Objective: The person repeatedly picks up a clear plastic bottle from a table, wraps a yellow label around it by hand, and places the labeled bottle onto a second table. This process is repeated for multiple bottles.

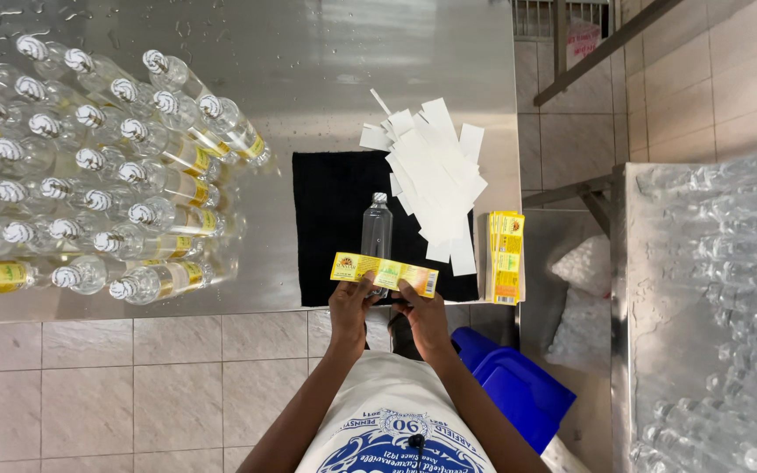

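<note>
A clear plastic bottle (pixel 377 229) with a white cap lies on a black cloth (pixel 330 210) on the steel table (pixel 308 79). Across its lower end stretches a yellow label strip (pixel 385 273), held flat between both hands. My left hand (pixel 350 307) pinches the strip's left part, and my right hand (pixel 422 313) pinches its right part. Both hands hover at the table's near edge, just below the bottle's base.
Several labelled clear bottles (pixel 98 166) with white caps stand packed at the table's left. White backing strips (pixel 435 175) pile up right of the cloth, beside a stack of yellow labels (pixel 506 256). A blue bin (pixel 514 385) sits on the floor. Unlabelled bottles (pixel 720 298) fill another table at right.
</note>
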